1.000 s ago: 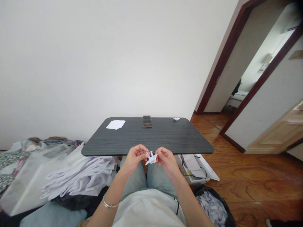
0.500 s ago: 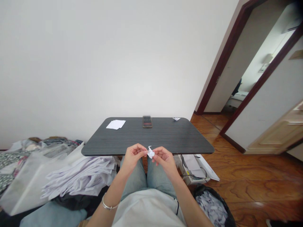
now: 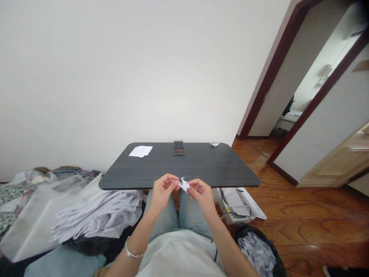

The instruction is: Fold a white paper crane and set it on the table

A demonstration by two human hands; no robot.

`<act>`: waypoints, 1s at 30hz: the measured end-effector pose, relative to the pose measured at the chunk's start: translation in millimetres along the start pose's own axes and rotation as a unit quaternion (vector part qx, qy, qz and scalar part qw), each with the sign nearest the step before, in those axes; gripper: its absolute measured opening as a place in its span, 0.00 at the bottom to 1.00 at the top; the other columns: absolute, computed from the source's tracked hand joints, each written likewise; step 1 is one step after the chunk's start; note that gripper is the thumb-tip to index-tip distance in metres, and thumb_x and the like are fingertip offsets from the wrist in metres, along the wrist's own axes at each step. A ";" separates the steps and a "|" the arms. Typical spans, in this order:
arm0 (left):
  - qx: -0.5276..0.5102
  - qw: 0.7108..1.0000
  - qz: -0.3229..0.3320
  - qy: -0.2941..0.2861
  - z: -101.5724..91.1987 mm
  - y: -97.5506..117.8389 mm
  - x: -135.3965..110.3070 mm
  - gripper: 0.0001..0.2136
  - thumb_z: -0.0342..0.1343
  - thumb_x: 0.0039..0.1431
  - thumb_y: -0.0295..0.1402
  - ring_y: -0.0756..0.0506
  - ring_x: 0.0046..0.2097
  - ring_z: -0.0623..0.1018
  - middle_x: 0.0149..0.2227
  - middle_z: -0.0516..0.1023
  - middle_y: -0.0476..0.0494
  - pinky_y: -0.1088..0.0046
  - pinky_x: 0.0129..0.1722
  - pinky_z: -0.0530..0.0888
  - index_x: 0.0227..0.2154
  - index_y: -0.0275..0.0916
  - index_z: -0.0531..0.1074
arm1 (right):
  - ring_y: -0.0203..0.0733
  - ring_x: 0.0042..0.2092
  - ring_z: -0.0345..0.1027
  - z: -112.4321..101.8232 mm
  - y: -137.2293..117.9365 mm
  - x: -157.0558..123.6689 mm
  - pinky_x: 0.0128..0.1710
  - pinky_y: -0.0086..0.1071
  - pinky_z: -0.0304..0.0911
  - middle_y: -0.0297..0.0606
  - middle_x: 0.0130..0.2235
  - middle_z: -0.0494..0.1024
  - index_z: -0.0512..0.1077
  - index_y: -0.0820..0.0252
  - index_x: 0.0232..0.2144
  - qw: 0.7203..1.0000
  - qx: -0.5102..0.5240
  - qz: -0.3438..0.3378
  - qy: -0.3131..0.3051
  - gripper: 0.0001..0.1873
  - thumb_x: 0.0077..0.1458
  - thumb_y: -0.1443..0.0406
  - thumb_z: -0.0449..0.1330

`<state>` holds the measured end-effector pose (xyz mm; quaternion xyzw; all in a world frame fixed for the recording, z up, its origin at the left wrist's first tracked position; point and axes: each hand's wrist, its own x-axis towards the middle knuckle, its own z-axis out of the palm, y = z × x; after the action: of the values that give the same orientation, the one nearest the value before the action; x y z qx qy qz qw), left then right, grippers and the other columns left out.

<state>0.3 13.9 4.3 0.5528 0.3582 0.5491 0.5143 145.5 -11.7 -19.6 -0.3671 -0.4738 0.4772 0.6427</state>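
A small white folded paper crane (image 3: 184, 185) is held between my two hands, just over the near edge of the dark table (image 3: 178, 169). Its thin neck or tail points upward. My left hand (image 3: 165, 188) pinches its left side between thumb and forefinger. On the other side, the thumb and fingertips of my right hand (image 3: 201, 191) grip the paper. Another white paper crane (image 3: 214, 145) stands with spread wings at the table's far right. White paper sheets (image 3: 140, 151) lie in a loose stack at the far left.
A phone-like dark device (image 3: 179, 147) stands at the table's back middle, close to the wall. Folded clothes (image 3: 98, 215) are piled left of my legs. Under the table's right side sits a white box (image 3: 238, 219) with cables. A black bag of paper scraps (image 3: 258, 252) is at lower right.
The crane in my hands has opened out a little, and its body and upright point show more clearly. My hands have shifted only slightly.
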 end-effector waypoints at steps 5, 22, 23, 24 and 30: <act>0.007 1.000 0.007 -0.008 -0.6 -1.2 -0.1 0.10 0.59 0.48 0.36 0.49 0.27 0.76 0.26 0.79 0.45 0.73 0.31 0.74 0.30 0.34 0.72 | 0.35 0.24 0.65 0.0 -0.5 1.3 0.17 0.23 0.57 0.33 0.22 0.74 0.71 0.60 0.25 1.000 0.005 0.009 0.006 0.08 0.43 0.61 0.64; 0.015 0.997 0.007 -0.082 -2.7 -2.9 -3.0 0.06 0.61 0.47 0.31 0.50 0.30 0.74 0.27 0.76 0.46 0.75 0.31 0.71 0.27 0.34 0.71 | 0.34 0.24 0.66 -0.4 -4.5 2.0 0.17 0.23 0.56 0.33 0.23 0.74 0.72 0.60 0.24 0.998 0.053 0.028 -0.006 0.07 0.42 0.63 0.65; 0.013 0.997 0.005 -0.082 -2.6 -2.6 -2.9 0.06 0.61 0.47 0.31 0.50 0.30 0.74 0.27 0.76 0.46 0.75 0.31 0.71 0.27 0.34 0.71 | 0.34 0.24 0.66 -0.5 -4.4 1.9 0.17 0.23 0.56 0.33 0.23 0.74 0.72 0.60 0.24 0.998 0.053 0.027 -0.007 0.07 0.42 0.62 0.65; 0.011 0.997 0.002 -0.080 -2.5 -2.5 -2.7 0.06 0.61 0.47 0.31 0.50 0.30 0.74 0.27 0.76 0.46 0.75 0.31 0.71 0.27 0.34 0.71 | 0.34 0.24 0.66 -0.5 -4.3 1.8 0.17 0.23 0.56 0.33 0.22 0.74 0.72 0.60 0.24 0.998 0.052 0.026 -0.008 0.07 0.42 0.62 0.65; 0.018 0.998 -0.020 -0.061 -1.6 -1.8 -1.3 0.06 0.61 0.46 0.30 0.52 0.27 0.73 0.24 0.74 0.49 0.77 0.29 0.69 0.26 0.34 0.69 | 0.34 0.24 0.65 -0.1 -3.3 1.9 0.17 0.22 0.56 0.33 0.22 0.74 0.71 0.60 0.24 0.999 0.031 0.018 -0.013 0.08 0.43 0.62 0.65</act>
<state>-1.1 13.4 2.0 0.5867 0.3471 0.4975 0.5364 146.7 -10.8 -16.1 -0.3494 -0.4599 0.5080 0.6390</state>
